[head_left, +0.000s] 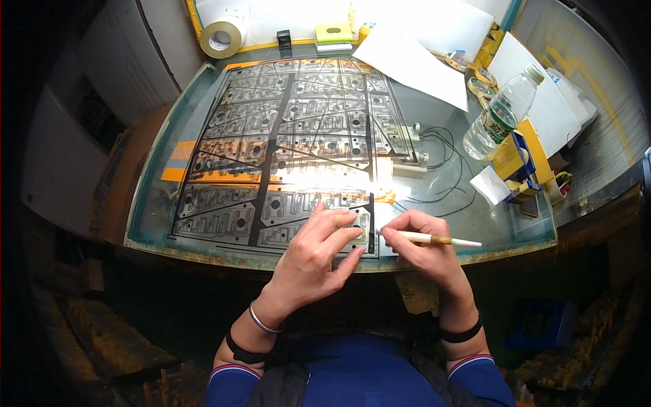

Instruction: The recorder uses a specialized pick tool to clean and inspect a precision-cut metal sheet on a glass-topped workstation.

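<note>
A large clear film sheet [314, 149] with dark, circuit-like patterns lies across a glass-topped light table [447, 197]. My left hand [317, 251] rests over its near right part, palm down and fingers spread, holding nothing. Close beside it, at the sheet's right edge, my right hand [424, 247] is closed in a writing grip around a slim pen-shaped tool [441, 239]. The tool is cream with a brownish band and tapers toward the right. Its working tip sits by my thumb and forefinger, too small to make out.
Orange strips [178, 161] show under the film. At the right stand a water bottle [502, 115] and a blue-and-yellow box [515, 159], near dark cables [451, 163]. White paper [413, 57], a tape roll [222, 38] and a yellow-green block [333, 32] lie along the back.
</note>
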The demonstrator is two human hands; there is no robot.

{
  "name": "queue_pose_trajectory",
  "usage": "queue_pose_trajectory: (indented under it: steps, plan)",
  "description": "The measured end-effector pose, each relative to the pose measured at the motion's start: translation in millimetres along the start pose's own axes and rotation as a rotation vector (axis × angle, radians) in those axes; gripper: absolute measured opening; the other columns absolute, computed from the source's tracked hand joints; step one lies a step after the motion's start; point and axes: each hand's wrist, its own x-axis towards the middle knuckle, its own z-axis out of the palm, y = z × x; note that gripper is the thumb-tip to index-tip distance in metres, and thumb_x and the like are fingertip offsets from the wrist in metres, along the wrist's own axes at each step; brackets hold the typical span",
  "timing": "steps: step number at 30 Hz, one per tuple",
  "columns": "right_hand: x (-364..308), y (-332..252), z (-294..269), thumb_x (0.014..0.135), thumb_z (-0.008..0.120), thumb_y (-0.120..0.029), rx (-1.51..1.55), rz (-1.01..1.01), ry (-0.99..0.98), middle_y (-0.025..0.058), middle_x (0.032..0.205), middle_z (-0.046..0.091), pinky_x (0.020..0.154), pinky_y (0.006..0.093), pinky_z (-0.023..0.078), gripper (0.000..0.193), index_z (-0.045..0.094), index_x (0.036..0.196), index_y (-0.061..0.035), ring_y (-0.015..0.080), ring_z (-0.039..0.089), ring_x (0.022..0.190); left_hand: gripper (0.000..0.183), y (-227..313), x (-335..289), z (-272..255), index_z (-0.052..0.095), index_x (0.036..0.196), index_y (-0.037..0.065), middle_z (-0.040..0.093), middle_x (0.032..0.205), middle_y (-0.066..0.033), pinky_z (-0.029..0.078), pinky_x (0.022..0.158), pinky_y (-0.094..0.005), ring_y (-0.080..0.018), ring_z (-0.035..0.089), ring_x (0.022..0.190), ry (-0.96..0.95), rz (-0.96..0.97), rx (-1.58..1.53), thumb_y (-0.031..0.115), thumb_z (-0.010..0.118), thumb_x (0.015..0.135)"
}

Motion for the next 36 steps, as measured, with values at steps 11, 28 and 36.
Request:
queue_pose_trajectory:
  steps: [11, 28, 36]
  plan:
    - [0.6, 6.8, -2.9, 0.11, 0.059, -0.025, 0.317, -0.012, 0.067, 0.0147, 0.101, 0.074, 0.063, 0.0247, 0.059, 0.033, 0.062, 0.128, 0.0021, 0.0137, 0.071, 0.083, 0.054, 10.8, 10.0, -4.3, 0.061, 0.137, 0.001, 0.058, 0.145, -0.0241, 0.033, 0.124, -0.0534, -0.036, 0.053, 0.141, -0.142, 0.009, 0.141, 0.03, 0.076, 0.094]
    - [-4.2, 3.3, -7.6, 0.114, 0.048, -0.037, 0.208, -0.059, 0.001, 0.0057, 0.085, 0.065, 0.062, 0.0232, 0.053, 0.048, 0.072, 0.127, 0.0028, 0.0096, 0.062, 0.073, 0.012, 0.2, 2.8, -11.5, 0.077, 0.099, 0.002, 0.077, 0.102, -0.0128, 0.055, 0.088, -0.0384, -0.0275, 0.072, 0.099, 0.107, -0.117, -0.164, 0.005, 0.079, 0.087]
    - [-8.0, -2.8, -10.4, 0.11, 0.056, -0.031, 0.102, 0.008, -0.028, 0.0028, 0.082, 0.068, 0.062, 0.0225, 0.049, 0.038, 0.075, 0.105, 0.0018, 0.0081, 0.06, 0.071, 0.023, 3.0, 2.5, 1.1, 0.074, 0.11, 0.001, 0.07, 0.13, -0.0181, 0.042, 0.118, -0.0542, -0.0366, 0.064, 0.127, 0.054, -0.058, 0.068, 0.012, 0.077, 0.091]
